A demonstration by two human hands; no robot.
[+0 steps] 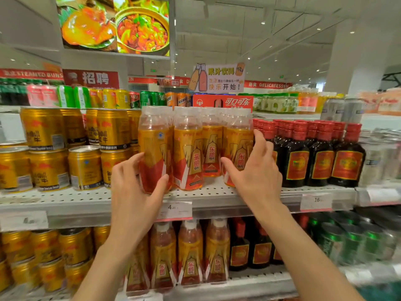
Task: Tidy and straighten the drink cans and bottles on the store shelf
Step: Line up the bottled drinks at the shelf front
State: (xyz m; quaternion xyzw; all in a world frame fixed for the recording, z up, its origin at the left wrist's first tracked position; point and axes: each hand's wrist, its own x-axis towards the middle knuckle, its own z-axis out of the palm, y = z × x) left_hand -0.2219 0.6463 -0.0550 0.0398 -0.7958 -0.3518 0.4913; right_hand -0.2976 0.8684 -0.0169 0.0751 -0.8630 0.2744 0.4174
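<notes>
From the head camera, the left hand (138, 181) wraps around the leftmost orange bottle (154, 153) at the front of its row, thumb low on the label and fingers behind, so it is holding that bottle. The right hand (256, 170) is spread wide against the rightmost orange bottle (237, 153), fingers reaching round its far side; it looks more like a press than a full grip.

The risk, as I see it, is at the shelf (86, 200) lip. The held bottle stands nearest the front edge, and a pull outward could tip it off. These bottles are tall and narrow, packed touching one another, so a shove from either side may topple the middle ones.

Room is tight sideways. The gold cans (84, 166) sit just beside the left bottle, stacked two high, and the dark red-capped bottles (297, 157) are close against the right hand's fingers. Open room lies only toward the person.
</notes>
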